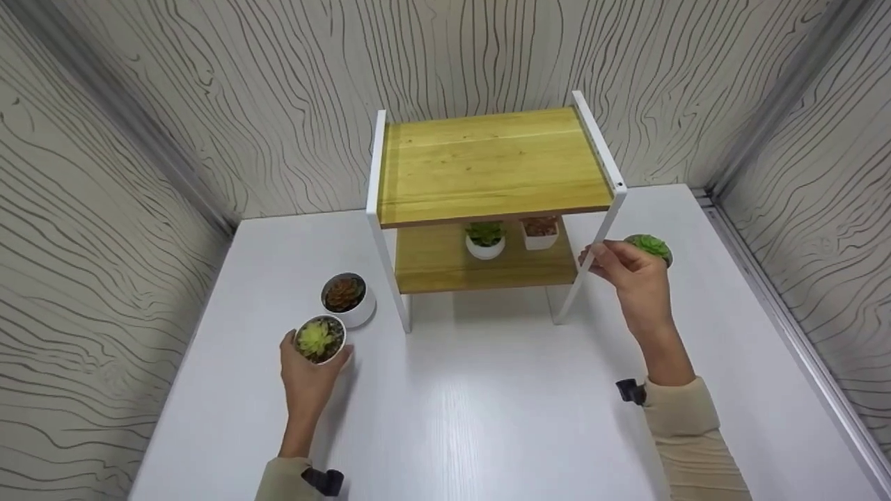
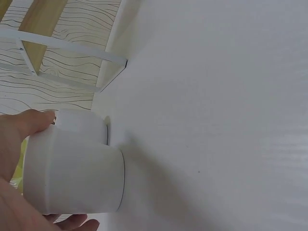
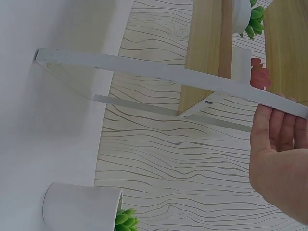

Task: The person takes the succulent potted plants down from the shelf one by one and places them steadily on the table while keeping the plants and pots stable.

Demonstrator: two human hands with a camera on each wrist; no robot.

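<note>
My left hand grips a white pot with a yellow-green succulent, thumb and fingers round its sides. In the left wrist view that white pot appears close up, its base at or just above the table. Right behind it stands a white pot with a reddish-brown succulent. A two-tier shelf with wooden boards and a white frame stands mid-table. My right hand holds the shelf's right front leg, with the fingertips partly hidden behind the leg.
On the lower board sit a round pot with a green succulent and a square pot with a reddish plant. Another potted green succulent stands right of the shelf, partly behind my right hand. Wood-patterned panels enclose the white table.
</note>
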